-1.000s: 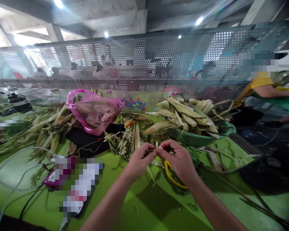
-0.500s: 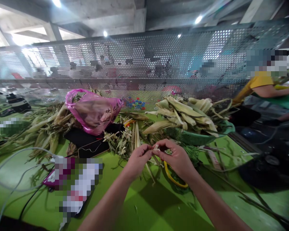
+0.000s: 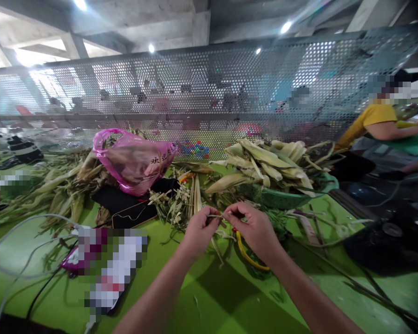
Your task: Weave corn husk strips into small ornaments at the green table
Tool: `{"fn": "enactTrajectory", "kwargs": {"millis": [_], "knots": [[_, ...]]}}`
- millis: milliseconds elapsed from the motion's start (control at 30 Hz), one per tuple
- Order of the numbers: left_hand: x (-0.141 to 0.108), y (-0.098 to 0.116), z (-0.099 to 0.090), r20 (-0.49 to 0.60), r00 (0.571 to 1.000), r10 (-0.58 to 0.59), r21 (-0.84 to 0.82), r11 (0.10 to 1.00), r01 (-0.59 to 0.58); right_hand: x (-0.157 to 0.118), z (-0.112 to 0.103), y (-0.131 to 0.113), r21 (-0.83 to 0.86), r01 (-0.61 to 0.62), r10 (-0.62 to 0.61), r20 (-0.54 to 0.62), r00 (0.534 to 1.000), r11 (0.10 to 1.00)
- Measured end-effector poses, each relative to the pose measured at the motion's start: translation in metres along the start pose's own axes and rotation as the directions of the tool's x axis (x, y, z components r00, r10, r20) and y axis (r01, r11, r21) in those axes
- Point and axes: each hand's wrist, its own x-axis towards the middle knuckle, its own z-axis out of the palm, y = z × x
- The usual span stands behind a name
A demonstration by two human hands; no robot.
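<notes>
Over the green table (image 3: 209,301), my left hand (image 3: 199,234) and my right hand (image 3: 257,228) meet with fingertips almost touching. Both pinch a thin, pale strip of corn husk (image 3: 215,215), which spans the small gap between them. A longer husk strip (image 3: 217,250) hangs or lies just below; whether it joins the pinched piece is unclear. Beneath my right hand curves a yellow loop (image 3: 244,254), beside a heap of green strands (image 3: 277,223). Beyond my left hand sits a cluster of small knotted husk pieces (image 3: 176,206), with upright pale husks (image 3: 196,192) next to it.
Dried husks (image 3: 268,162) overflow a green basin (image 3: 290,198). A pink plastic bag (image 3: 132,162) stands by more husks (image 3: 73,185). A blurred-out phone (image 3: 120,269), purple power strip (image 3: 71,260) and cables lie left. A perforated metal screen (image 3: 195,93) runs behind; a person in yellow (image 3: 379,118) sits right.
The fingertips of my hands have drawn slightly apart, and the pale piece pinched between them now shows as a thin stretched strip. The surrounding things stay in place.
</notes>
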Motion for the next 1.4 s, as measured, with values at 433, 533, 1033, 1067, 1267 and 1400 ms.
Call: {"fn": "enactTrajectory", "kwargs": {"millis": [433, 533, 1033, 1067, 1267, 1400], "knots": [[0.007, -0.002, -0.004, 0.046, 0.989, -0.142, -0.263, 0.953, 0.149, 0.002, -0.004, 0.005, 0.129, -0.059, 0.070, -0.087, 0.994, 0.990], [0.008, -0.008, -0.004, 0.043, 0.987, -0.152, -0.270, 0.950, 0.158, 0.002, -0.001, 0.006, 0.218, -0.097, 0.119, -0.090, 0.989, 0.971], [0.004, 0.004, -0.014, 0.131, 0.990, -0.048, 0.045, 0.998, 0.042, 0.005, -0.017, -0.004, 0.282, -0.186, 0.188, 0.022, 0.982, 0.941], [0.003, 0.010, -0.017, 0.192, 0.980, -0.057, -0.013, 0.998, 0.061, 0.005, -0.019, -0.004, 0.260, -0.172, 0.166, 0.043, 0.985, 0.950], [0.001, 0.023, -0.021, 0.216, 0.976, -0.025, -0.087, 0.995, 0.044, 0.002, -0.016, -0.008, 0.120, -0.012, -0.003, 0.128, 0.992, 0.993], [0.001, 0.017, -0.013, 0.166, 0.986, -0.018, 0.043, 0.999, 0.011, 0.000, -0.008, -0.010, 0.003, 0.143, -0.143, 0.067, 0.987, 0.990]]}}
